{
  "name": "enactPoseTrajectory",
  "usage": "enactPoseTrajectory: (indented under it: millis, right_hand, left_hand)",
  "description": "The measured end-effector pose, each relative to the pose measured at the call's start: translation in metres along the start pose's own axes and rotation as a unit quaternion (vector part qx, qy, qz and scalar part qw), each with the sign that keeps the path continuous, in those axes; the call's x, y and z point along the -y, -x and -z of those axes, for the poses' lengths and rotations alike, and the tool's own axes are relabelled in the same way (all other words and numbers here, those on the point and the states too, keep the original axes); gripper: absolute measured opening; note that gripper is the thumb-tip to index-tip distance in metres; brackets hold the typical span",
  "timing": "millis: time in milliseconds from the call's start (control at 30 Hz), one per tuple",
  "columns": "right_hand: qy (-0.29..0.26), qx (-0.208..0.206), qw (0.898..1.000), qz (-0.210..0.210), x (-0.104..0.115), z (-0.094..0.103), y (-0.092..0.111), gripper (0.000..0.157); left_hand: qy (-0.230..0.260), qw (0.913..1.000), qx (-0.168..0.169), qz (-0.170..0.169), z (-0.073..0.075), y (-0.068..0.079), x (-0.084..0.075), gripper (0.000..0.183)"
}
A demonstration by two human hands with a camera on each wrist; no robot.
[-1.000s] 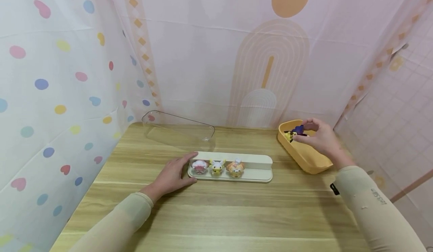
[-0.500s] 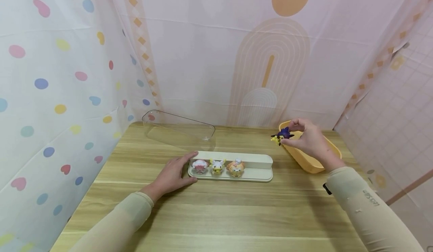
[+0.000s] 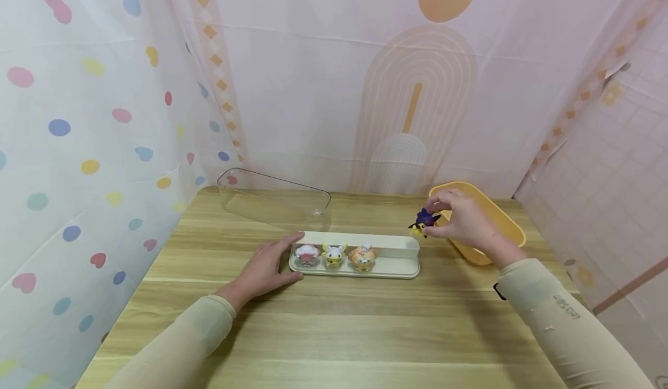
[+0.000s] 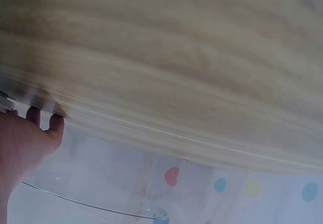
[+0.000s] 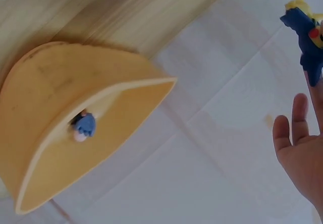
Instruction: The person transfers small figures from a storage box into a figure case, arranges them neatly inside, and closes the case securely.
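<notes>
My left hand grips the left end of a cream two-step display stand, thumb at the front edge and fingers at the back. On its lower step stand three small figurines: a pink-and-white one, a white-and-yellow one and an orange one with a white top. Between thumb and fingers, my right hand pinches a dark blue and yellow toy figurine above the table, just beyond the stand's right end. The right wrist view shows the same toy at its edge.
A yellow bin stands at the back right, partly behind the right hand. Inside it lies another blue-and-pink figurine, seen in the right wrist view. At the back left rests a clear plastic cover. Patterned curtains border the wooden table.
My right hand has lifted the blue and yellow figurine out of the yellow bin and brought it left, toward the stand. The left hand has stayed at the stand's left end.
</notes>
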State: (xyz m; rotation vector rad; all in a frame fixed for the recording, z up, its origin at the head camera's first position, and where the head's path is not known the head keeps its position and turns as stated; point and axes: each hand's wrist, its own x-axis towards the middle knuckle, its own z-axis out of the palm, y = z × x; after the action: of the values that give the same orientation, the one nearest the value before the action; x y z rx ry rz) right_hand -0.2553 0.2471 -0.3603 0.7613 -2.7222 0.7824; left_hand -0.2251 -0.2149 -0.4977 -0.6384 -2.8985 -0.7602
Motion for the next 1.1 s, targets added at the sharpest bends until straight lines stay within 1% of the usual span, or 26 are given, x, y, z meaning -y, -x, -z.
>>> enactPoseTrajectory:
  millis: [100,233,400,600,767,867,1000,1100]
  right_hand:
    - [0.001,0.024,0.999,0.024,0.007,-0.007,-0.002,0.042]
    - [0.005,0.043,0.998,0.055,0.014,-0.018,-0.006,0.042]
    - [0.010,0.061,0.996,0.063,0.022,-0.030,-0.007,0.043]
    - [0.010,0.080,0.994,0.067,0.026,-0.044,-0.009,0.040]
    - [0.011,0.089,0.994,0.059,0.030,-0.052,-0.009,0.039]
    - [0.006,0.090,0.994,0.061,0.031,-0.057,-0.008,0.040]
    - [0.007,0.089,0.993,0.076,0.030,-0.065,-0.005,0.040]
    - [0.021,0.080,0.992,0.093,0.028,-0.069,-0.005,0.041]
  left_hand:
    - [0.002,1.0000,0.002,0.004,0.001,0.001,0.000,0.094]
    - [0.001,1.0000,0.003,0.008,0.001,0.001,0.001,0.094]
    - [0.000,1.0000,0.003,0.006,0.001,0.002,0.001,0.094]
    - [-0.003,1.0000,0.001,0.003,0.001,0.003,0.003,0.094]
    - [-0.003,1.0000,0.000,0.003,0.001,0.003,0.003,0.094]
    - [-0.002,1.0000,0.000,0.003,0.001,0.003,0.003,0.094]
    - [-0.004,1.0000,0.000,0.002,0.000,0.004,0.002,0.094]
    - [-0.003,1.0000,0.001,0.003,0.001,0.003,0.002,0.094]
